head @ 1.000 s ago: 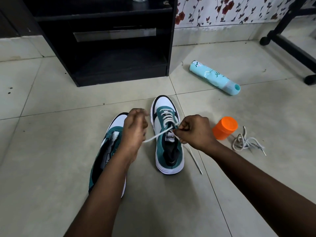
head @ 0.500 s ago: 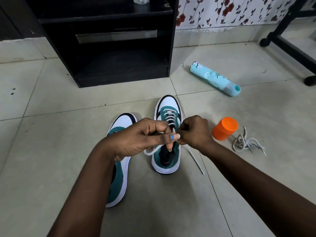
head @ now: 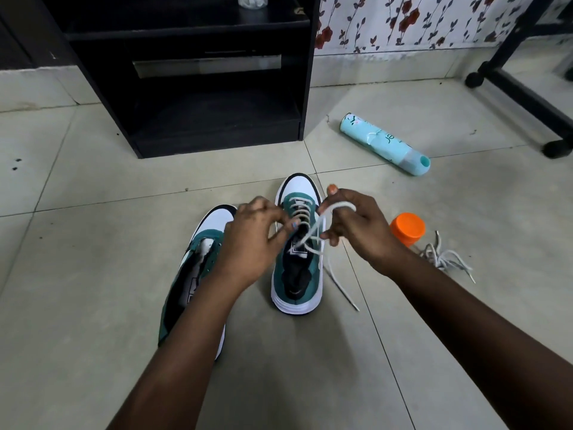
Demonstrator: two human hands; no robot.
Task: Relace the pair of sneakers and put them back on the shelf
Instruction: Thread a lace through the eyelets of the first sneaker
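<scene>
Two green, white and black sneakers stand on the tiled floor. The right sneaker [head: 294, 280] is laced with a white lace [head: 313, 231]. My right hand [head: 356, 228] holds a loop of that lace above the shoe's tongue. My left hand [head: 251, 234] pinches the lace's other part beside the eyelets. One loose lace end trails on the floor to the right of the shoe. The left sneaker [head: 198, 268] has no lace and lies partly under my left forearm. A second white lace [head: 446, 256] lies bunched on the floor at the right.
A black shelf unit [head: 192, 88] stands just beyond the shoes, its lower compartment open. A light blue bottle [head: 384, 144] lies on its side at the right. An orange cup [head: 407, 228] sits by the spare lace. A black wheeled frame [head: 521, 91] stands far right.
My right hand has lifted and formed a loop in the lace. My left hand drew back a little to the left, still pinching the lace.
</scene>
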